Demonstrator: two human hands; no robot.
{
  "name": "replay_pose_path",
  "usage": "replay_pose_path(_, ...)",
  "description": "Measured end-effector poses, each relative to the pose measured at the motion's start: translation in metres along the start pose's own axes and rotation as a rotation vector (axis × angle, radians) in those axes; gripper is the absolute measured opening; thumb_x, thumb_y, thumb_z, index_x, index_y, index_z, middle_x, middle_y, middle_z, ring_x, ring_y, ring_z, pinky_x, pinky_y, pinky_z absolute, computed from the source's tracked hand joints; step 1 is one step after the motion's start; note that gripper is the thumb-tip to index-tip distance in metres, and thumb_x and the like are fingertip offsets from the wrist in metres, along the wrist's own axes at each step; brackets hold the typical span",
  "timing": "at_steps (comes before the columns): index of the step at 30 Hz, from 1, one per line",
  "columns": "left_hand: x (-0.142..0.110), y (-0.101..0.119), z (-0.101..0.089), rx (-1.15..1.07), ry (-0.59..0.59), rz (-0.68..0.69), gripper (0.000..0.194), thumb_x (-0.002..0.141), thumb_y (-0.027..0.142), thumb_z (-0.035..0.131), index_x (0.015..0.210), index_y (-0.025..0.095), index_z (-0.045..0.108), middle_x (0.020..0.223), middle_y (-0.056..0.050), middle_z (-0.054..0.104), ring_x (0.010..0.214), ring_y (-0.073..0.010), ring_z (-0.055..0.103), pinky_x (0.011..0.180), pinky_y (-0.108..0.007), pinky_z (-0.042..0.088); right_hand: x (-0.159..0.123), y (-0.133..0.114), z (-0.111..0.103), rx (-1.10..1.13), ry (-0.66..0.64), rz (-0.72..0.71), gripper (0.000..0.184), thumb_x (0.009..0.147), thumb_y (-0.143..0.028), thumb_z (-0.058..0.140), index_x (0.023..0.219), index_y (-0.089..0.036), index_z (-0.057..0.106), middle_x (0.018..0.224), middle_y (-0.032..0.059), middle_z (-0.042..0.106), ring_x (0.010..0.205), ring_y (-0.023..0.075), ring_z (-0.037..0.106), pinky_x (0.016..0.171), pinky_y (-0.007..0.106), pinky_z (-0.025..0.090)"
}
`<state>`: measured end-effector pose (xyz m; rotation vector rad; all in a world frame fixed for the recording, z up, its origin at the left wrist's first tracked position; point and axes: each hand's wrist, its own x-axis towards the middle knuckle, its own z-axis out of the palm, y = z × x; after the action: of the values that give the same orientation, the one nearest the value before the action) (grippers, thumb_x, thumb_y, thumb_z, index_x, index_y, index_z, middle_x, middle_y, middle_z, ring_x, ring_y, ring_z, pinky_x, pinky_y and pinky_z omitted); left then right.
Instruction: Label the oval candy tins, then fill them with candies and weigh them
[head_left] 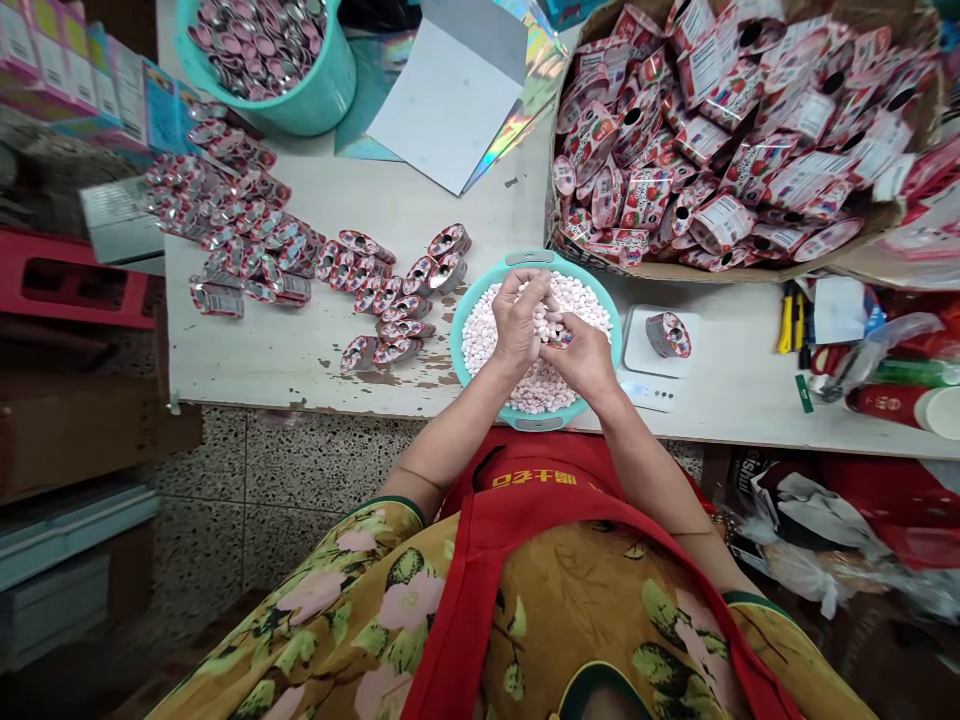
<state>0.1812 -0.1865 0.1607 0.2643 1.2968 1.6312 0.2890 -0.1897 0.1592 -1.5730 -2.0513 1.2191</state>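
Note:
Both hands are over a turquoise basin (613,352) filled with small pale pink candies (544,392). My left hand (519,318) is curled around several of the candies, just above the container in the other hand. My right hand (583,358) grips a small red-labelled container (559,339), mostly hidden by my fingers, with candies heaped at its mouth. To the right, a similar container (667,335) rests on a white digital scale (649,393).
Several filled-looking containers (405,328) stand in clusters on the left of the white table (300,375). A turquoise bucket (319,105) of small round lids is behind them. A cardboard box (720,272) heaped with labelled containers occupies the back right. A yellow cutter (786,322) lies at the right.

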Motion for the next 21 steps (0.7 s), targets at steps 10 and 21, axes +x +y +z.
replay_pose_path(10,0.004,0.002,0.005,0.035,-0.016,-0.007,0.037,0.087,0.05,0.073,0.074,0.021,0.054,0.06,0.006,0.049,0.052,-0.0079,0.052,0.051,-0.021,0.042,0.0,0.002,-0.005,0.035,0.025,-0.054,0.034,0.071,-0.032,0.072,0.104,-0.023,0.074,0.098,0.0034,0.078,0.089,0.0276,0.069,0.081,0.037,0.052)
replay_pose_path(21,-0.007,0.003,0.019,0.004,-0.049,-0.012,0.035,0.09,0.054,0.07,0.083,0.02,0.063,0.062,0.005,0.052,0.056,-0.0086,0.058,0.051,-0.02,0.045,-0.005,0.008,-0.011,0.148,0.059,-0.068,0.034,0.072,-0.032,0.073,0.104,-0.022,0.073,0.103,0.0051,0.078,0.096,0.0286,0.071,0.088,0.039,0.054)
